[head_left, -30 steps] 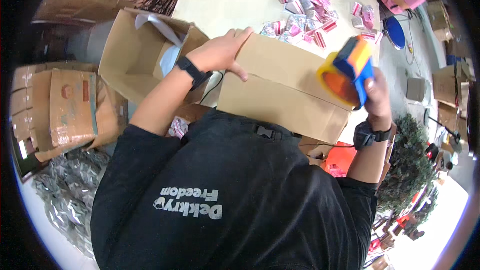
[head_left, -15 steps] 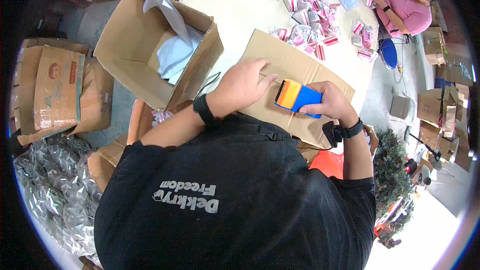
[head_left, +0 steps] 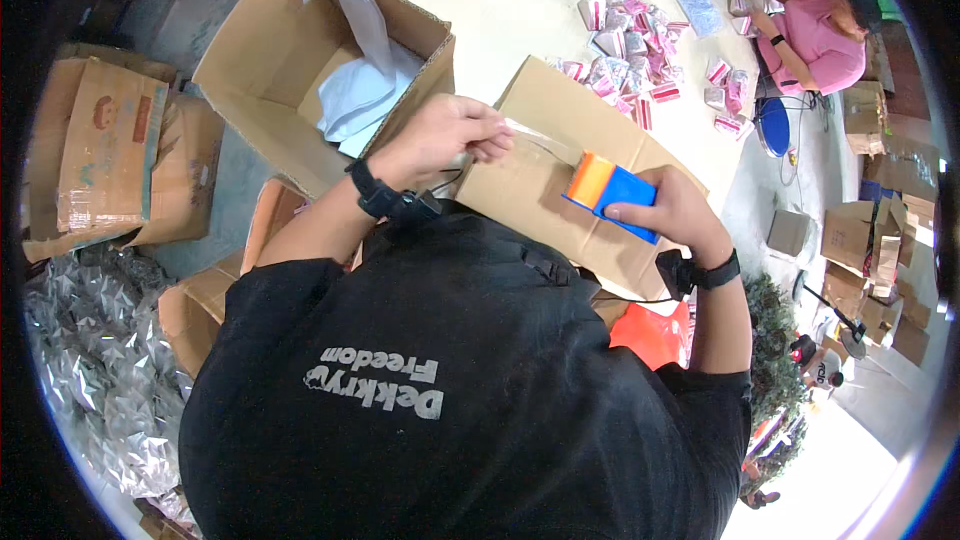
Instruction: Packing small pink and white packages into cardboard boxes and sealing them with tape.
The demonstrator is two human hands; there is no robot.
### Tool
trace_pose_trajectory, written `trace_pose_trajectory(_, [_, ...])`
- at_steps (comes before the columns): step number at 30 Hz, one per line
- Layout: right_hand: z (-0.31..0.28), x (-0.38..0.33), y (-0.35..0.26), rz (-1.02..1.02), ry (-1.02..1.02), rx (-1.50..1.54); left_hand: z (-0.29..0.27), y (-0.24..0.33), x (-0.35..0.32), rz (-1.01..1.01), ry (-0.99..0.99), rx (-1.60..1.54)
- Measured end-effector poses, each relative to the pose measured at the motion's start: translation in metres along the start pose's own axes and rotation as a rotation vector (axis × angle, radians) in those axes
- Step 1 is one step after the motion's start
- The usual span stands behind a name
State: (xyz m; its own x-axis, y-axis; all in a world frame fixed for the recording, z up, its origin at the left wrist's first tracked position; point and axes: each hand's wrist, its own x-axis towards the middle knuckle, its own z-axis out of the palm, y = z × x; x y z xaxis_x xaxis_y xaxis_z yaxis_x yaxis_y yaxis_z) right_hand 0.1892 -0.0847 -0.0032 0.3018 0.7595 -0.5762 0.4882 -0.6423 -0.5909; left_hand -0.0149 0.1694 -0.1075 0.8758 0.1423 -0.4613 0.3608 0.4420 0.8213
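My right hand (head_left: 680, 210) is wrapped round a blue and orange tape dispenser (head_left: 618, 198). From its orange end a strip of clear tape (head_left: 545, 140) stretches left to my left hand (head_left: 460, 135), whose fingers are pinched on the free end. Both hands are over a closed cardboard box (head_left: 560, 105) lying on the pale table. The tape looks taut above the cardboard, and I cannot tell whether any of it touches the surface.
An open cardboard box (head_left: 260, 70) with white and pale blue sheets (head_left: 365, 90) inside stands at left. Pink-and-white small packets (head_left: 630, 45) are heaped farther along the table (head_left: 500, 10). A person in a pink top (head_left: 815, 40) works at the far right. Silvery wrapping (head_left: 100, 370) lies lower left.
My left hand has moved left, away from the dispenser, and its fingers have closed on the tape, drawing out a strip. The dispenser has shifted slightly right and tilted.
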Motion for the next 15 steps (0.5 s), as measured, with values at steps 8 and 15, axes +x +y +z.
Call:
trace_pose_trajectory(8, [0.037,0.071,-0.061,0.007,0.237,-0.369,-0.040,-0.030,0.024,0.144,0.452,0.183])
trace_pose_trajectory(15, [0.040,0.071,-0.063,0.058,0.215,-0.318,-0.029,-0.075,0.044,0.162,0.548,0.433])
